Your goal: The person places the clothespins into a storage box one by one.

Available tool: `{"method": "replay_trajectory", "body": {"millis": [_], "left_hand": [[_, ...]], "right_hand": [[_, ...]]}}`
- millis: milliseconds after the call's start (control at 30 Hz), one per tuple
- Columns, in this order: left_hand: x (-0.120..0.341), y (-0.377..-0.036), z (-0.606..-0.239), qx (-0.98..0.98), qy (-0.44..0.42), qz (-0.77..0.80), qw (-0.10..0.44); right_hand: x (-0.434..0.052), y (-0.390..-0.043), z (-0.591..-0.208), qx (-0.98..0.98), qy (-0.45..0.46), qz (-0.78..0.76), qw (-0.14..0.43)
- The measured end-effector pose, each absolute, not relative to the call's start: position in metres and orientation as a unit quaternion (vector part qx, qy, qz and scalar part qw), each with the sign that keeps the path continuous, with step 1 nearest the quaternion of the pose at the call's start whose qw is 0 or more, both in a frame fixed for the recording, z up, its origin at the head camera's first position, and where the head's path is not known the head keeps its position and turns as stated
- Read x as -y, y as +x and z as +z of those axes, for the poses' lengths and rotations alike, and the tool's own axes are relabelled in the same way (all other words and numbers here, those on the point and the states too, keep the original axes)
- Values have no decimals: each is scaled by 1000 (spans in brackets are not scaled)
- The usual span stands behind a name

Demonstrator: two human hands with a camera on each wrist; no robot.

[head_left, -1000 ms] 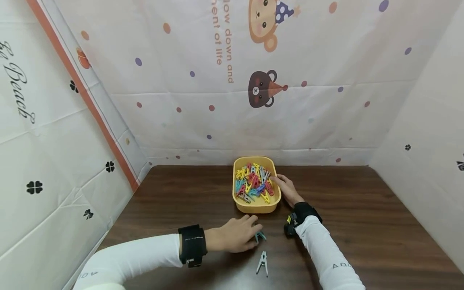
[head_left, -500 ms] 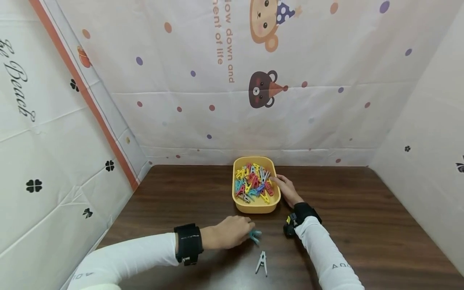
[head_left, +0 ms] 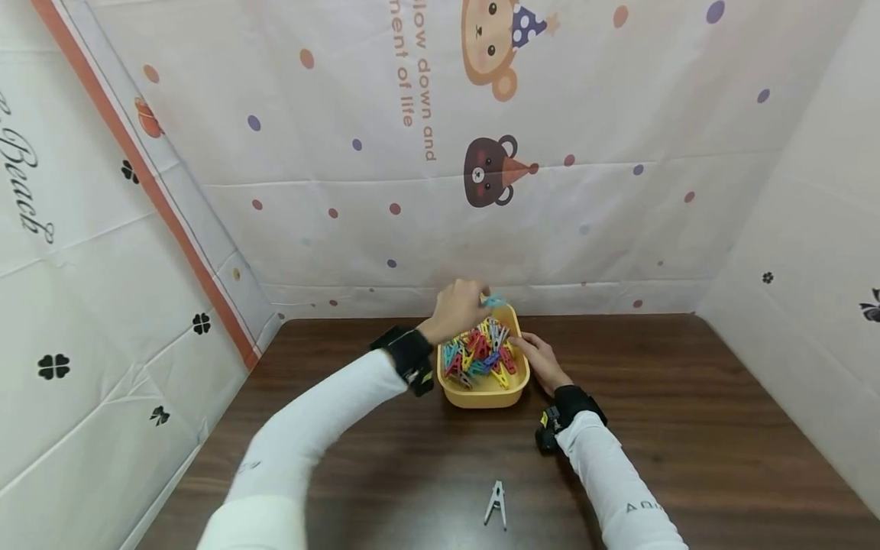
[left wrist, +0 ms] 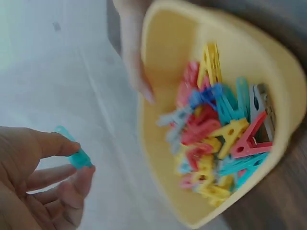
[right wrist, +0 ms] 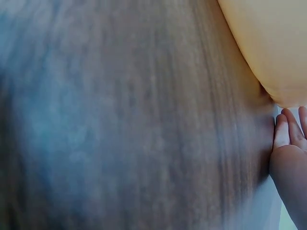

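Note:
My left hand [head_left: 457, 312] is raised over the far part of a yellow plastic basket [head_left: 481, 399]. Between thumb and fingers it pinches a teal clothespin [left wrist: 80, 158], seen clearly in the left wrist view. Many clothespins [head_left: 479, 357] in red, yellow, teal, blue and grey lie heaped inside the basket. At the basket's right side my right hand [head_left: 543, 363] holds the rim, a digit over the edge and the other fingers [right wrist: 282, 129] along the outer wall. A single pale grey clothespin [head_left: 496, 504] lies on the table near the front.
The dark wooden table [head_left: 653, 412] runs back to a white printed cloth backdrop [head_left: 605, 229] just behind the basket. More white cloth hangs on the left and right sides.
My left hand has picked up the teal clothespin from the table and carried it up and away to above the basket. The right hand has stayed at the basket's side.

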State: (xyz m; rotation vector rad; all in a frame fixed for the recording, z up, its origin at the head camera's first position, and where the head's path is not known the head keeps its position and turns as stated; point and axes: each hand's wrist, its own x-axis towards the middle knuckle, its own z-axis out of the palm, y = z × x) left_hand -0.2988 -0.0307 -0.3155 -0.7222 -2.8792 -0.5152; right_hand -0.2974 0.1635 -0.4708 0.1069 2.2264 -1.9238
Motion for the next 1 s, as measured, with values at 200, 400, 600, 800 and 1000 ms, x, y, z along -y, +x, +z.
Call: {"method": "replay_trajectory", "body": {"millis": [200, 400, 600, 800, 1000], "left_hand": [[13, -355, -359, 986, -83, -146, -16], [2, -377, -397, 980, 21, -183, -78], [0, -372, -390, 987, -11, -144, -72], [11, -331, -345, 982, -189, -18, -12], [37, -236, -329, 916, -401, 1, 26]], "right_hand": [[-164, -298, -469, -762, 45, -640, 90], [-163, -295, -467, -769, 35, -634, 79], [-163, -300, -468, -763, 48, -639, 83], [-162, -303, -470, -763, 56, -637, 89], [-164, -298, -469, -764, 45, -638, 88]]}}
